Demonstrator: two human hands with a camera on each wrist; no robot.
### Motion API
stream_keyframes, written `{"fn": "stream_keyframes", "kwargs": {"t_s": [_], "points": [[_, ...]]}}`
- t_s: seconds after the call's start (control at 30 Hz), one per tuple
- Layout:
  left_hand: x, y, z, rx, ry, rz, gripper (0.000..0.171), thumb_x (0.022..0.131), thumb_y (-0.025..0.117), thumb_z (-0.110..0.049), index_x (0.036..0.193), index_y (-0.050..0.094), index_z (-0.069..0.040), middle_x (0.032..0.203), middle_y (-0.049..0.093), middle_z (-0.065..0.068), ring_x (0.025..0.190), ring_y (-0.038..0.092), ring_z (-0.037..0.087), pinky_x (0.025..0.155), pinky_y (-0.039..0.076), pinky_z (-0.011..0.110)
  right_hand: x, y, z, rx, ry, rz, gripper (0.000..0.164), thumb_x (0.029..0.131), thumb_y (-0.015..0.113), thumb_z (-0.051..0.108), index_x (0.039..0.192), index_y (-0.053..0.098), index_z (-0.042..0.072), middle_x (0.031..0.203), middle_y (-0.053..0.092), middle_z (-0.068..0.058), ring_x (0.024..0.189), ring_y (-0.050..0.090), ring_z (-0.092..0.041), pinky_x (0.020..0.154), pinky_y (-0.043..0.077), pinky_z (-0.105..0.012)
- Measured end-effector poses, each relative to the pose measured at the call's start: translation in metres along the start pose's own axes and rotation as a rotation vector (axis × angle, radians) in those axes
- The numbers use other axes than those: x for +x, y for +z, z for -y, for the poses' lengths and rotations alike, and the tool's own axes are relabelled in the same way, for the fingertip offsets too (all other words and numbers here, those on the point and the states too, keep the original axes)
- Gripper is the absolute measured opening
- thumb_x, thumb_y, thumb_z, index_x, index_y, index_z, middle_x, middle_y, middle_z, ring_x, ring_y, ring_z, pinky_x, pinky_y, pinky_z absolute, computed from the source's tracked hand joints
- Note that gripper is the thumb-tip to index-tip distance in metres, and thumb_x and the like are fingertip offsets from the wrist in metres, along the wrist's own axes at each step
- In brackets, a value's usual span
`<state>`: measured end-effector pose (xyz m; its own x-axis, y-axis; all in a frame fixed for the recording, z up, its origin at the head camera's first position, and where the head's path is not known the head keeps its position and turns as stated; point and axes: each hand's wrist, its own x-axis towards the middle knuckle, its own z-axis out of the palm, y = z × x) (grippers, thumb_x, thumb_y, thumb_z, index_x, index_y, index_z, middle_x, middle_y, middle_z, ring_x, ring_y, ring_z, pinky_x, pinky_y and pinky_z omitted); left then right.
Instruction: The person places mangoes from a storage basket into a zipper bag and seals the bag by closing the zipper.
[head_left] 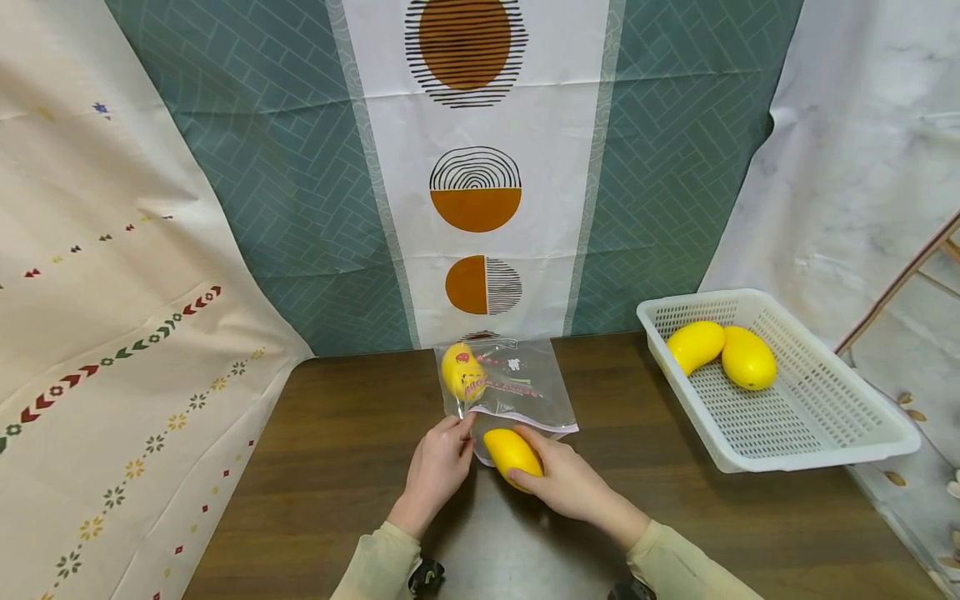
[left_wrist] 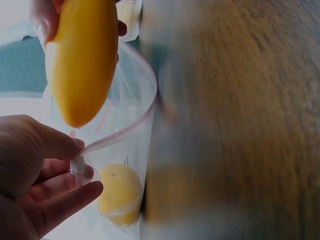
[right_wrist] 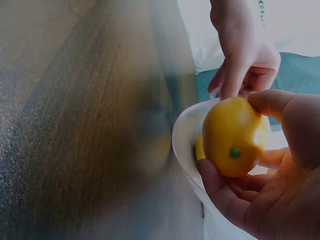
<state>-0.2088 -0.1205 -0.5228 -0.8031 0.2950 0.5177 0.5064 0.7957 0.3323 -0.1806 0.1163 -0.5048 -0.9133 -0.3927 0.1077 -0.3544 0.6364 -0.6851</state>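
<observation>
A clear zip bag (head_left: 536,400) with a pink seal lies on the table, its mouth held apart toward me. One yellow mango (head_left: 459,372) is inside, at the bag's far left. My left hand (head_left: 440,463) pinches the bag's rim near the white zip slider (left_wrist: 77,166). In my right hand (head_left: 567,479) is a second yellow mango (head_left: 512,457), gripped between thumb and fingers at the bag's opening. The left wrist view shows this mango's tip just above the rim; in the right wrist view its green stem spot (right_wrist: 234,153) faces the camera.
To the right stands a white perforated plastic basket (head_left: 825,417) with two more yellow mangoes (head_left: 748,358) at its far left. The brown wooden table (head_left: 337,467) meets a patterned cloth backdrop (head_left: 315,167) behind the bag.
</observation>
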Motion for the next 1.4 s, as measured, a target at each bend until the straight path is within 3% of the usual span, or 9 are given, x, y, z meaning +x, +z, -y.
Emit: {"fn": "stream_keyframes", "kwargs": {"t_s": [0.53,0.8,1.13,1.4], "points": [[0.0,0.0,0.001,0.001,0.003,0.004,0.047,0.083,0.09,0.0,0.128,0.078,-0.004,0.084,0.065,0.001,0.066,0.054,0.012,0.059,0.053,0.023,0.012,0.009,0.007,-0.047,-0.004,0.0,0.073,0.099,0.075,0.039,0.157,0.05,0.002,0.136,0.068,-0.014,0.097,0.064,-0.023,0.084,0.053,-0.047],[0.0,-0.001,0.002,0.002,0.001,0.005,0.046,0.083,0.09,0.001,0.127,0.078,-0.005,0.084,0.064,0.001,0.066,0.053,0.011,0.059,0.052,0.023,0.024,0.019,0.007,-0.099,0.005,-0.048,0.068,0.098,0.077,0.033,0.154,0.052,0.004,0.126,0.07,-0.013,0.095,0.062,-0.026,0.08,0.052,-0.045],[0.0,-0.001,0.003,0.016,0.021,-0.005,0.043,0.083,0.089,0.001,0.124,0.078,-0.003,0.082,0.062,0.001,0.065,0.053,0.012,0.058,0.051,0.025,0.033,0.03,0.006,-0.192,0.02,-0.109,0.057,0.098,0.077,0.031,0.144,0.059,0.003,0.104,0.067,-0.008,0.082,0.058,-0.022,0.072,0.05,-0.043],[0.0,0.001,0.002,0.022,0.041,-0.023,0.044,0.082,0.089,0.002,0.125,0.079,-0.003,0.081,0.061,0.0,0.064,0.054,0.011,0.057,0.05,0.025,0.037,0.037,0.007,-0.329,0.072,-0.154,0.055,0.097,0.079,0.036,0.138,0.064,0.002,0.106,0.071,-0.013,0.085,0.068,-0.031,0.073,0.057,-0.051]]}}
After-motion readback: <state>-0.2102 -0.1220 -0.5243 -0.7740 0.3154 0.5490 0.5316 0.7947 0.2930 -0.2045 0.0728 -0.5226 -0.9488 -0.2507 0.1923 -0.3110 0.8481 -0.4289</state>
